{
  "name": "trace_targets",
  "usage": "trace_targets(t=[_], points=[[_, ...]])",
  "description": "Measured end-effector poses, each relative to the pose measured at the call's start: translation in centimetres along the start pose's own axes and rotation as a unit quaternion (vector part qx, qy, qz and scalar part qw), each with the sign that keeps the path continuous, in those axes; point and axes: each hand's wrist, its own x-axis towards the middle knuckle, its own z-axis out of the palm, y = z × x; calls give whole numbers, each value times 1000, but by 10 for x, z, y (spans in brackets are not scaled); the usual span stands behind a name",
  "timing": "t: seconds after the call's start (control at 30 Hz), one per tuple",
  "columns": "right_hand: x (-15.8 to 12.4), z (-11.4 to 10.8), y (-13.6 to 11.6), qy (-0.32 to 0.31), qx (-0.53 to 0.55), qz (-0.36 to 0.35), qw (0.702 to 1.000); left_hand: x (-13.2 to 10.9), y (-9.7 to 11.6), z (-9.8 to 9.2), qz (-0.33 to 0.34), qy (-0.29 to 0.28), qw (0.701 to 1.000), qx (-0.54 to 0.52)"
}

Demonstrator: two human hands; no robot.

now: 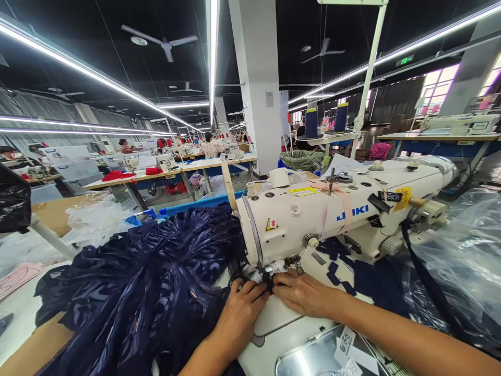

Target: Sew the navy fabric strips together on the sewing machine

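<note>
A white sewing machine [301,214] lies across the middle of the view, its needle area low at the left end. Just in front of the presser foot, my left hand [242,308] has its fingers bent down onto dark navy fabric [269,283]. My right hand [303,293] presses the same fabric from the right, fingertips close to the left ones. Most of this piece is hidden under the fingers and the machine head. Left of my left hand spreads a big heap of navy garment pieces [148,277].
Small navy fabric pieces [338,274] lie on the machine bed at right. Clear plastic sheeting [462,250] covers the right side. A metal tray [309,355] with paper labels [352,352] sits at the front. Navy thread cones [312,124] stand behind the machine. People work at distant tables.
</note>
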Motion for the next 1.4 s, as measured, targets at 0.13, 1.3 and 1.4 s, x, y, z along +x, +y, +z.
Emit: trace_targets(t=[0.13, 1.3, 1.4], points=[[-2, 2, 1, 25, 12, -7, 1000, -2, -1, -2, -8, -15, 1000, 7], [28, 45, 35, 56, 169, 187, 966, 17, -19, -6, -49, 49, 998, 3], [32, 46, 37, 70, 168, 181, 966, 12, -15, -2, -51, 106, 990, 74]])
